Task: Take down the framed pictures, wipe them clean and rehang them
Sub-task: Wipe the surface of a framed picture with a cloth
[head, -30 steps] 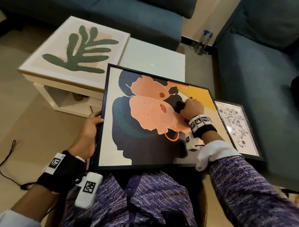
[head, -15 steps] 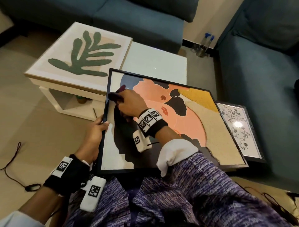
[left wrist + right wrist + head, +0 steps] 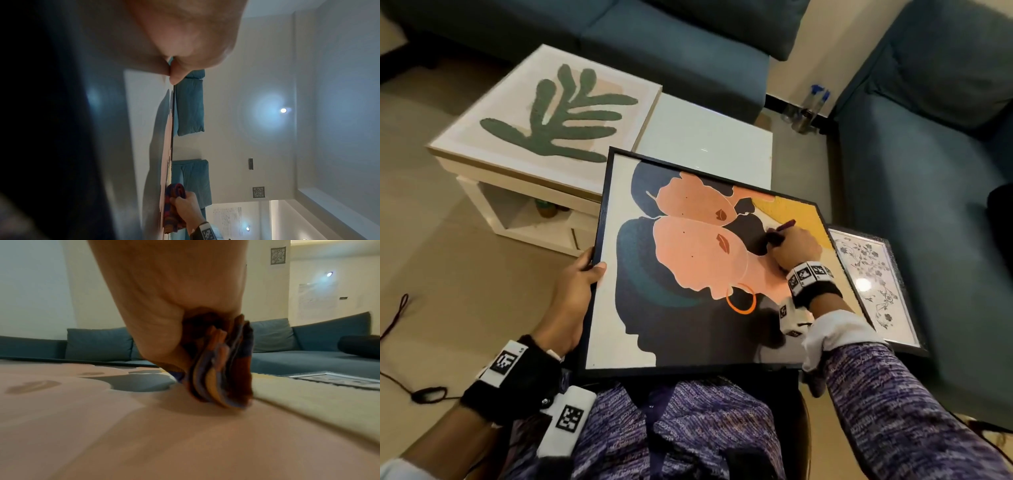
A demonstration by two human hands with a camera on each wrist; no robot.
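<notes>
My right hand has its grip bunched round a folded striped cloth, pressed on the framed picture near its far right corner (over the yellow patch). The picture lies tilted across my lap, its unwiped face stretching leftward toward my left hand, which clamps the left edge, thumb on top. I judge the next stroke runs that way.
</notes>
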